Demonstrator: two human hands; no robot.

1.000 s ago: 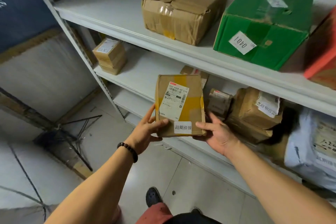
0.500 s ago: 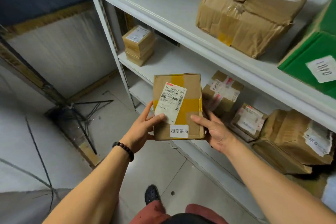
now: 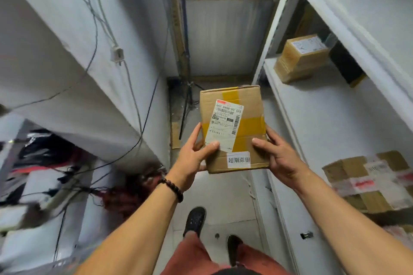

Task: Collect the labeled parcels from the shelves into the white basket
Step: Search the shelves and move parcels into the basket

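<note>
A person's left hand [image 3: 194,154] and right hand [image 3: 279,158] grip a taped cardboard parcel [image 3: 250,105] by its near corners, thumbs on top, over the aisle beside the shelves [image 3: 324,118]; no white basket shows. Pinched only at that end, it could tip forward and drop. Its shipping label [image 3: 224,125] reads "642 X468-00 033"; a white sticker [image 3: 238,159], "超期滞留".

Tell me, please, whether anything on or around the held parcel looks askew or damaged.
The shipping label on the parcel sits askew, tilted against the parcel's edges and overlapping the yellow tape. The parcel otherwise looks intact. Tangled cables lie at lower left.
</note>
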